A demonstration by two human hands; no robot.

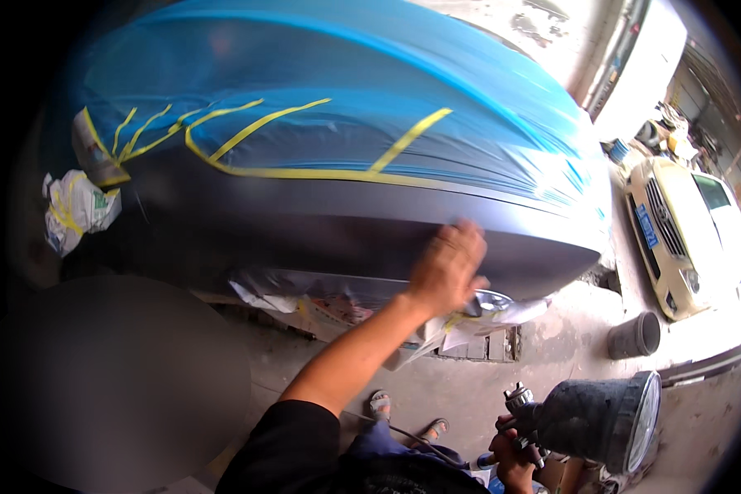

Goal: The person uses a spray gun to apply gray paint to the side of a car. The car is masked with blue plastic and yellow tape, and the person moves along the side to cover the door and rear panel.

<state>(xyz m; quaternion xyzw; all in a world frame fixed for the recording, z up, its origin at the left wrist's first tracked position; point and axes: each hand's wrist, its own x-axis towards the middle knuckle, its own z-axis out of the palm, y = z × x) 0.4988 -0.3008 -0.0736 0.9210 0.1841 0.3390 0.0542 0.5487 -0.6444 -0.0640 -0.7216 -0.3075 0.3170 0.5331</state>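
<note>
My left hand (446,272) reaches over the dark grey car panel (329,239), close to its curved lower part. Its fingers are slightly blurred, with the thumb standing apart; nothing shows in it, and I cannot tell whether it touches the paint. Low on the right, my right hand (514,463) is wrapped round the handle of a spray gun (522,412). The gun's big dark paint cup (593,420) tilts to the right. Blue masking film (321,74) covers the car above the panel, edged by yellow tape (305,174).
Crumpled masking paper (81,206) hangs at the car's left end. More masking (337,306) runs below the panel. A hose (403,434) leads to the gun. At right stand a dark bucket (634,335) and a cream car (692,230). A dark blurred round shape (115,379) hides the lower left.
</note>
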